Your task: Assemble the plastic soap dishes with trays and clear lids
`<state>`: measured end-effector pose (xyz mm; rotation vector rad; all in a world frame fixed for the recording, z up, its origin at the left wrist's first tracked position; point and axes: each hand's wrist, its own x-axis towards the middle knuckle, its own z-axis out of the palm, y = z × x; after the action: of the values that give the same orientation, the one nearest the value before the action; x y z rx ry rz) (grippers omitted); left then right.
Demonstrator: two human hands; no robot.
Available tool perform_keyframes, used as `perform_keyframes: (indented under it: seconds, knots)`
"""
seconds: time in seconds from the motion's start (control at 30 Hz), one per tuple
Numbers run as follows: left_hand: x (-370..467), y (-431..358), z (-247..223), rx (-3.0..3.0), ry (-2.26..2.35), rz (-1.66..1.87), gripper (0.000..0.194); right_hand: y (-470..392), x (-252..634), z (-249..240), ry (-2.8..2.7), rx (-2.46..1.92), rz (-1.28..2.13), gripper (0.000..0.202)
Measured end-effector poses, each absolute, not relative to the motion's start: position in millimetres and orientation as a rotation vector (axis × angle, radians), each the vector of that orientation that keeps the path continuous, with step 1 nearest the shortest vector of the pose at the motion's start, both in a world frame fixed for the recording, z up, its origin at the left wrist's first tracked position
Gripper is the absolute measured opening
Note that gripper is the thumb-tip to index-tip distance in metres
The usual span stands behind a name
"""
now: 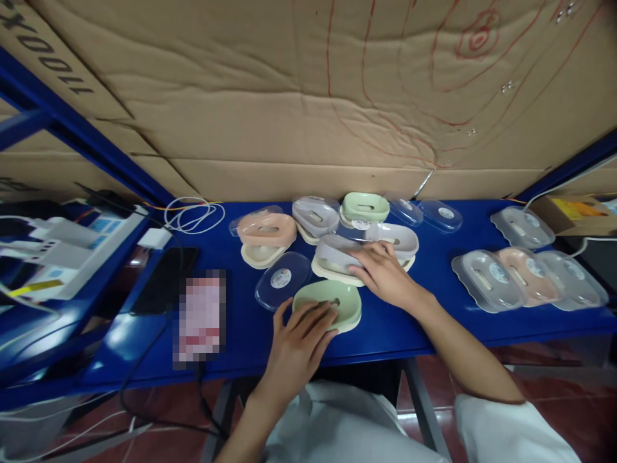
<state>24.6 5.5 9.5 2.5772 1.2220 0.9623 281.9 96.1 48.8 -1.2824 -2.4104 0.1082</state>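
My left hand [303,328] lies with fingers spread over a green soap dish [354,302] at the table's front edge; the fingertips touch its slotted inside. My right hand [393,276] is closed round the right end of a pale grey soap dish [332,253], which sits on a cream base tray [332,272]. Some of its fingertips are hidden. Just behind this hand stands another pale grey dish [409,239]. A clear lid [270,283] with a round sticker lies left of the green dish.
Behind are a peach dish [267,228], a grey dish [313,215], another green dish [366,204] and clear lids [441,215]. Several lidded dishes [491,280] sit at the right. Left are a blurred pink item [200,318], a dark phone [164,283], cables and a power strip [81,257].
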Motion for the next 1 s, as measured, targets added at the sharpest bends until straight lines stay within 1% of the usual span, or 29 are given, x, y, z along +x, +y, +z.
perform_keyframes:
  seconds: [0.1,0.2,0.3,0.37,0.43,0.53,0.63,0.67,0.73,0.87,0.93,1.0]
  knots:
    - [24,7,10,2.571,1.241,0.992,0.031,98,290,53,-2.337,-1.288,0.092,0.039]
    - [25,12,9,2.542,1.307,1.052,0.035,101,298,58,-2.274,-1.357,-0.038,0.038]
    - [29,21,6,2.504,1.511,1.061,0.04,105,306,58,-2.18,-1.454,-0.224,0.039]
    - [30,25,5,2.449,1.673,1.067,0.043,106,307,58,-2.15,-1.456,-0.282,0.042]
    - [30,27,5,2.398,1.759,1.105,0.042,104,304,58,-2.196,-1.373,-0.251,0.042]
    - [26,18,3,2.389,1.739,1.139,0.041,95,288,55,-2.37,-1.166,-0.087,0.037]
    - [18,2,-1,2.472,1.64,1.07,0.039,87,270,48,-2.535,-0.998,0.03,0.04]
    - [16,-4,-2,2.512,1.602,1.033,0.037,86,266,45,-2.57,-0.973,0.046,0.038]
    - [10,-13,-4,2.57,1.522,0.968,0.029,85,264,40,-2.596,-0.97,0.071,0.031]
    - [1,-19,-5,2.564,1.393,0.936,0.017,94,277,38,-2.546,-1.034,0.166,0.043]
    - [-1,-18,-4,2.566,1.343,0.936,0.017,99,285,39,-2.514,-1.06,0.195,0.045]
    - [-2,-16,-2,2.578,1.303,0.937,0.02,102,289,41,-2.49,-1.065,0.15,0.042]
